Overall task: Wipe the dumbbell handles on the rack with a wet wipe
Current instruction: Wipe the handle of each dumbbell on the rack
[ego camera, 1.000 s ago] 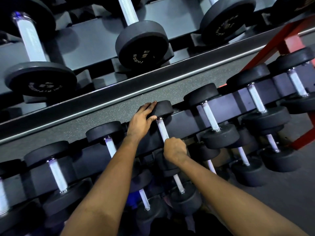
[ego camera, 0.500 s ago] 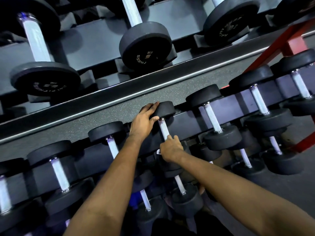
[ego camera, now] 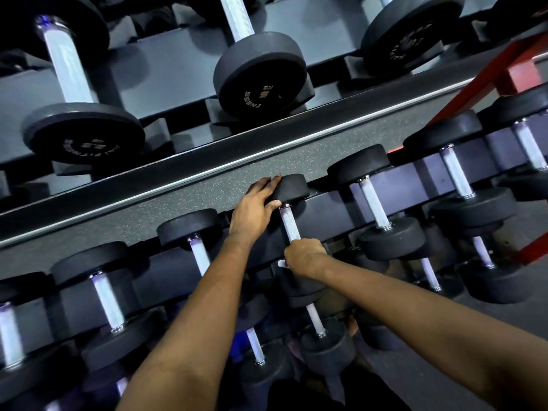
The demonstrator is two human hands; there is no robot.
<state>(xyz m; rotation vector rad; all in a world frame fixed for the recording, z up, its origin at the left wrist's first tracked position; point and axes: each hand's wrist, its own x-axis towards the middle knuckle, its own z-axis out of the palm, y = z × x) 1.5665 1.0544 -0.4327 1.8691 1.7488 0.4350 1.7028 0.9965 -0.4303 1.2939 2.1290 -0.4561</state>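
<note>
Both hands are on one dumbbell [ego camera: 292, 189] lying across the middle tier of the rack [ego camera: 329, 209], about midway along its row. The left hand [ego camera: 256, 209] clasps the dumbbell's far head, fingers laid nearly straight over the black rim and the thumb tucked against the inner face, right where the handle [ego camera: 289, 225] begins. The right hand [ego camera: 305, 256] is fisted around the near part of that handle, knuckles up. A small white corner of the wet wipe [ego camera: 281, 264] pokes out at the fist's left side; the rest of it is hidden inside the grip. Bare knurled metal shows between the two hands. Neighbouring dumbbells sit parallel along the same tier, one just to the right [ego camera: 374, 203] and one to the left [ego camera: 201, 256], each apart from the hands. Below, on the lower tier, another dumbbell [ego camera: 315, 318] lies partly under the right forearm. Beyond a strip of speckled floor [ego camera: 178, 212], a second rack [ego camera: 166, 69] carries larger dumbbells [ego camera: 261, 75], and a red frame [ego camera: 486, 78] slants across the upper right corner.
</note>
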